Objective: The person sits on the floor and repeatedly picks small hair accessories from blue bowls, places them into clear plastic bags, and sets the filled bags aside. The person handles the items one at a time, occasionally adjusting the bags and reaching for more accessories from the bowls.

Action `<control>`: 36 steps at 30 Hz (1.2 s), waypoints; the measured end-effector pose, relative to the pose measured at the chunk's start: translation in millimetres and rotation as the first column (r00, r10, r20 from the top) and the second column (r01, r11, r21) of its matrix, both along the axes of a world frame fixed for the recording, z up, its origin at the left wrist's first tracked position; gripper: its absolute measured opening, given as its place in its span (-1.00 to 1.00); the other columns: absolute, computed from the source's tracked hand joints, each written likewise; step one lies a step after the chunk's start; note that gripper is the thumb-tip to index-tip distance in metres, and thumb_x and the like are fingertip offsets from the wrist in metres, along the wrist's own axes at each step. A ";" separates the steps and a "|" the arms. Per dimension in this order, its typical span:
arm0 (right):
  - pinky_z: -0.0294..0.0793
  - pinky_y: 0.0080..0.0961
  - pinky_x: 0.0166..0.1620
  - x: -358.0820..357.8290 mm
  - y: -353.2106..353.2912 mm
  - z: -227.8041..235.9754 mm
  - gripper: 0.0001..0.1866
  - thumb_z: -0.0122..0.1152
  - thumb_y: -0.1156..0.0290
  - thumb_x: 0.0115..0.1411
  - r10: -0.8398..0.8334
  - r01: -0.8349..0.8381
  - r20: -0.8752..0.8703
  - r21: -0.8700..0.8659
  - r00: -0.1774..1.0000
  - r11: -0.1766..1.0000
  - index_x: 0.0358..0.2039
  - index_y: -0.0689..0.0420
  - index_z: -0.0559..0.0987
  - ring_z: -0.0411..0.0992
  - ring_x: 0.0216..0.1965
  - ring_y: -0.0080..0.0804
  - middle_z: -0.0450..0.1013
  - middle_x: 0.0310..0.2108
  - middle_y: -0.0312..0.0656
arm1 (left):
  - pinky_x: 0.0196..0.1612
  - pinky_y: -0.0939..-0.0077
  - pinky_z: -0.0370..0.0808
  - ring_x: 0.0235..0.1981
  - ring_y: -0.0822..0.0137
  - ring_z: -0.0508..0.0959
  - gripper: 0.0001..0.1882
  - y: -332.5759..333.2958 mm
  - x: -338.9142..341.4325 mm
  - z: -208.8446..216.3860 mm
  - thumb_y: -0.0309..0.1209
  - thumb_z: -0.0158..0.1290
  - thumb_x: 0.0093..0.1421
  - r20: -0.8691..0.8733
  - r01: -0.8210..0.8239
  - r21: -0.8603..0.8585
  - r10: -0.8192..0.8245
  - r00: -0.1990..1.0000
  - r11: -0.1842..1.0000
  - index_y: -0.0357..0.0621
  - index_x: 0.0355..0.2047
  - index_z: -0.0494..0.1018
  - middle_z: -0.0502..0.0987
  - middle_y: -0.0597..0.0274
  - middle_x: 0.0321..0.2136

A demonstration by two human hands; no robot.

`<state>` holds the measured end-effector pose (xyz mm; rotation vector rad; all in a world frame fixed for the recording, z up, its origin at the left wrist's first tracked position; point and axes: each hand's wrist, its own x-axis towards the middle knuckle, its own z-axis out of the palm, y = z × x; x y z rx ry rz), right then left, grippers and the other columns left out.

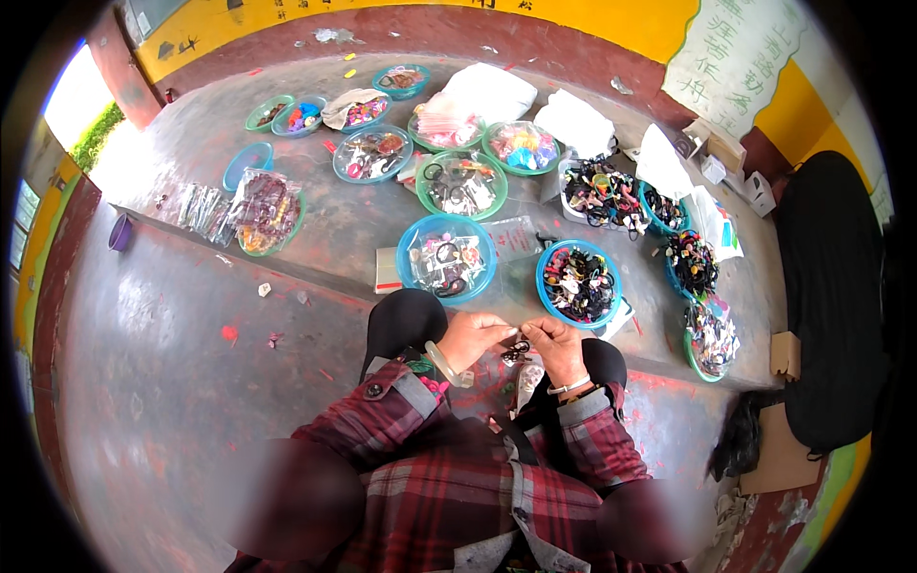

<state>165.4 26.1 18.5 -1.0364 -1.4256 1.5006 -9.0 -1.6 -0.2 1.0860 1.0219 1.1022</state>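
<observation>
Looks like an informal sorting workplace on a low grey concrete platform (315, 229). Crowded with round blue and green plastic basins (447, 256) of assorted hair ties, beneath yellow-and-maroon painted walls (458, 24).

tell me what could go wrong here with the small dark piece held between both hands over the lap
The small dark piece is pinched only by the fingers of the left hand and right hand; a slip could drop it into the lap or onto the littered floor. The blue bowl of hair ties sits near the platform edge, so a reaching sleeve might knock it off.
</observation>
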 end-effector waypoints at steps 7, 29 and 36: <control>0.35 -0.74 -0.43 1.0 -0.6 10.4 -0.91 0.13 0.51 0.10 -0.065 0.059 -0.095 -0.069 0.993 0.996 -0.45 0.27 0.54 0.36 -0.53 -0.65 0.45 -0.55 -0.32 | -0.42 0.64 0.49 -0.48 0.50 0.51 -0.80 -2.3 -3.8 8.9 -0.40 0.02 0.14 0.090 -0.029 -0.103 0.038 0.995 0.994 -0.32 -0.35 0.49 0.53 0.24 -0.47; 0.30 -0.67 -0.42 -3.1 7.8 12.3 -0.75 0.08 0.31 0.16 -0.118 0.113 -0.063 -0.079 0.991 0.990 -0.37 0.28 0.53 0.36 -0.50 -0.58 0.46 -0.52 -0.23 | -0.43 0.59 0.49 -0.45 0.44 0.53 -0.83 105.2 -88.9 4.6 -0.49 -0.03 0.09 -0.489 -0.226 0.135 0.263 0.832 0.965 -0.37 -0.35 0.45 0.51 0.18 -0.48; 0.29 -0.70 -0.44 -7.8 10.7 8.1 -0.75 0.06 0.31 0.17 -0.093 0.088 -0.024 -0.153 0.995 0.984 -0.39 0.27 0.54 0.36 -0.52 -0.62 0.47 -0.53 -0.26 | -0.42 0.39 0.44 -0.49 0.18 0.53 -0.80 154.6 -102.8 -52.2 -0.40 0.02 0.01 -0.814 -0.095 0.152 0.179 0.553 0.984 -0.26 -0.39 0.49 0.52 0.03 -0.52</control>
